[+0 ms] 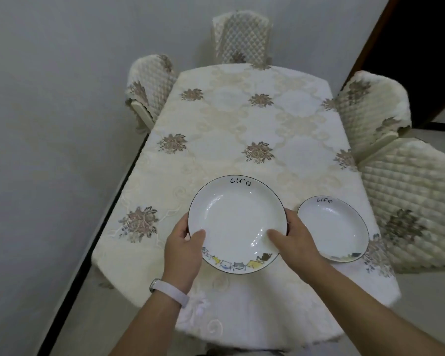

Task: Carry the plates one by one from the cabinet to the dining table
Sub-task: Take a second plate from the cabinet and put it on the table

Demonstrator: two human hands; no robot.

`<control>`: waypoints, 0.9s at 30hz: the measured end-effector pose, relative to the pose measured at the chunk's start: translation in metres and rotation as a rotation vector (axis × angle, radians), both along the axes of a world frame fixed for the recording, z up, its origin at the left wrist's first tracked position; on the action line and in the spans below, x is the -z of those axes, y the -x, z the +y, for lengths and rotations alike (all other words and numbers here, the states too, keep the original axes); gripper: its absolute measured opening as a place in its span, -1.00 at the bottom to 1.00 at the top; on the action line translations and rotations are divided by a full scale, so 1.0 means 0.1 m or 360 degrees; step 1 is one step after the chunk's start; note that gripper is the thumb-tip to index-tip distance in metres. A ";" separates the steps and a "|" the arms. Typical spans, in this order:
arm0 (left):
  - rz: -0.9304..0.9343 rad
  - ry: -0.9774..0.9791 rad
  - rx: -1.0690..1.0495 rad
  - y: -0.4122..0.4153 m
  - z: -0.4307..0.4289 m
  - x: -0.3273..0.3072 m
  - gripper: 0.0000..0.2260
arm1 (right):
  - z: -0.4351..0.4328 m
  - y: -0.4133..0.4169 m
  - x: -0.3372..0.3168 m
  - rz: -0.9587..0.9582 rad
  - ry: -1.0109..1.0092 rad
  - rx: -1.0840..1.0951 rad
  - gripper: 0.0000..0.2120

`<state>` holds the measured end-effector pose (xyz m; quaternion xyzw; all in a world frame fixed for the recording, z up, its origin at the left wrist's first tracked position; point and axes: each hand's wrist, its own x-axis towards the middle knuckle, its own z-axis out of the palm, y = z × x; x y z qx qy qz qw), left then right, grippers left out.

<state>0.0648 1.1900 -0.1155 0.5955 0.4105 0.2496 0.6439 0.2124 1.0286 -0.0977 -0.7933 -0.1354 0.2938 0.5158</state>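
Note:
A white plate (235,217) with a dark rim, the word "Life" and small cartoon cats is held over the near part of the dining table (226,129). My left hand (184,249) grips its left edge, thumb on the inside. My right hand (293,238) grips its right edge the same way. I cannot tell whether the plate touches the cloth. A second matching plate (335,227) lies on the table just to the right, beside my right hand. The cabinet is out of view.
The table wears a cream cloth with floral patches. Quilted chairs stand at the far end (242,37), the left (149,88) and the right (406,191). A pale wall (49,124) runs close along the table's left side.

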 end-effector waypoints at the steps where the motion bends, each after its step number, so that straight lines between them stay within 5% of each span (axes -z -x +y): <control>1: 0.0013 0.0005 0.0042 -0.06 0.13 0.03 -0.54 | 0.09 -0.02 0.03 -0.0012 0.0032 0.0045 -0.63; 15: 0.0299 0.0084 0.0461 -0.75 0.68 0.82 -0.58 | 0.34 -0.26 0.81 0.0049 0.0305 0.0436 -0.63; 27: 0.0554 -0.0098 0.0656 -1.11 0.61 1.24 -0.61 | 0.21 -0.58 1.35 0.0115 0.0440 0.0363 -0.64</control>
